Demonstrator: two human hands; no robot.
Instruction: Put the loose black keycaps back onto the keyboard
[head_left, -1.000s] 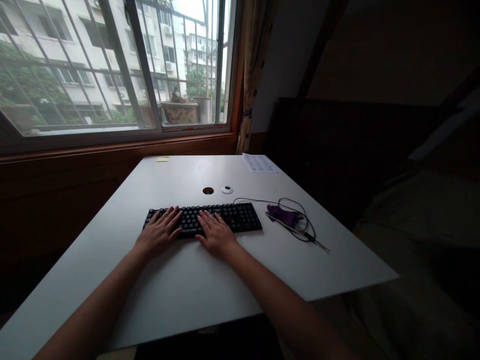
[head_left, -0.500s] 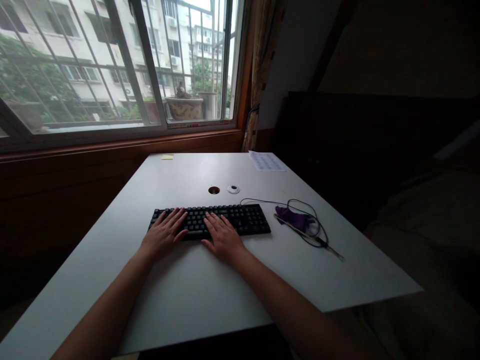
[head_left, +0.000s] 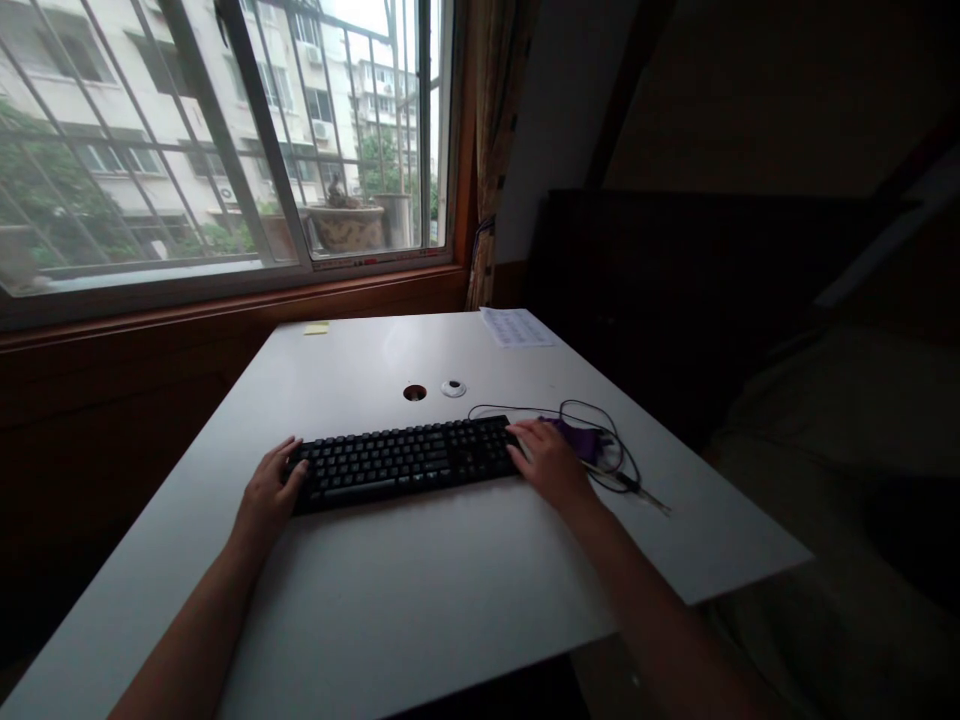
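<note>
A black keyboard lies crosswise in front of me, its left end slightly closer to me than its right. My left hand is closed around the left end, thumb on the near side and fingers at the far corner. At the opposite end, my right hand grips the keyboard's right edge, with thumb and fingers bent against it. Just behind that hand is a purple cloth, partly hidden by it. A thin black cable loops around the cloth.
The white table carries a round hole with a white cap beside it. Printed paper and a yellow sticky note lie at the far edge. A thin stick lies right of the keyboard. Beyond is a barred window.
Both hands have left the keys and moved apart to the keyboard's two ends, taking hold of it. The keyboard has turned slightly, its left end nearer me. The camera view has shifted a little.
</note>
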